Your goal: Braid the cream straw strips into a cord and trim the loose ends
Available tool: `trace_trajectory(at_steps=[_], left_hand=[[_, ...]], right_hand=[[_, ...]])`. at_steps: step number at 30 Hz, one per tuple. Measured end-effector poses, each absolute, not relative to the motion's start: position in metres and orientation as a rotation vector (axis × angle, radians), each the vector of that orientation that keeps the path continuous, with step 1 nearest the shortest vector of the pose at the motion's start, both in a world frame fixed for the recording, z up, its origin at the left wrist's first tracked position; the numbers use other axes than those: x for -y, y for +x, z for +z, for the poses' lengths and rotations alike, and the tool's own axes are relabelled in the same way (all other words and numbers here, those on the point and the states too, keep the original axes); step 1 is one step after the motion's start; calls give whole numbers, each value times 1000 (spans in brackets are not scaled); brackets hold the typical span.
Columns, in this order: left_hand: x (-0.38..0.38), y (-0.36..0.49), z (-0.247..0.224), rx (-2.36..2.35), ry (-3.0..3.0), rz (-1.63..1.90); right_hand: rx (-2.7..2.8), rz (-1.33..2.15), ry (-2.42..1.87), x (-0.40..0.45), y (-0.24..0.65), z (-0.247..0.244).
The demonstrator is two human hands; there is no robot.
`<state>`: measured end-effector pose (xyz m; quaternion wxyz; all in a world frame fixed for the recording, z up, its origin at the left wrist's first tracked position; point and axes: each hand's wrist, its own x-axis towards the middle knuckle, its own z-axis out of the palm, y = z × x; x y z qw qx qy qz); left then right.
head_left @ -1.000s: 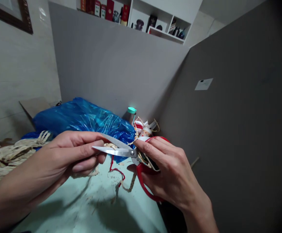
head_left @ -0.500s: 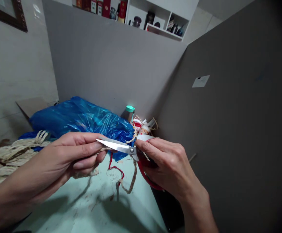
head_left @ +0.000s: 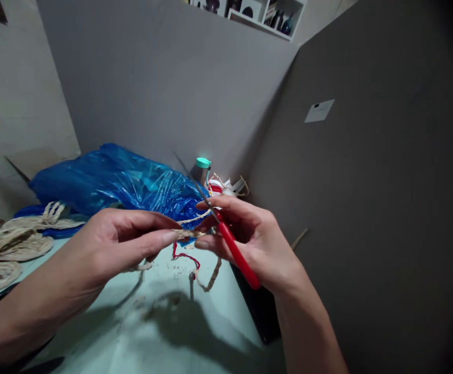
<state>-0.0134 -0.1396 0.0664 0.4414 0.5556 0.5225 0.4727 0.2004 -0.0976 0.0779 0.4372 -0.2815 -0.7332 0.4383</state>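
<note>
Here, left hand (head_left: 113, 252) pinches a braided cord (head_left: 185, 234), right hand (head_left: 267, 249) grips red-handled scissors (head_left: 237, 255) just beside it, blades tilted up, above a pale green table (head_left: 133, 345).

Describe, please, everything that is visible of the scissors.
The scissors have a red handle, plastic-looking, and thin grey blades that look metallic. The right hand holds them, and the handle crosses in front of its palm. They slant: blades up and to the picture's left, handle down and to the right. The blades show nearly edge-on before the grey panel, blurred toward the tip; whether they are open I cannot tell.
</note>
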Motion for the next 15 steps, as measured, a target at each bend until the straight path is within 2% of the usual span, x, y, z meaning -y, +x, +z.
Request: trace_trajectory(at_steps=[15], left_hand=[[136, -12, 65, -1103, 1524, 1112]], right_hand=[[1943, 988, -684, 97, 216, 80]])
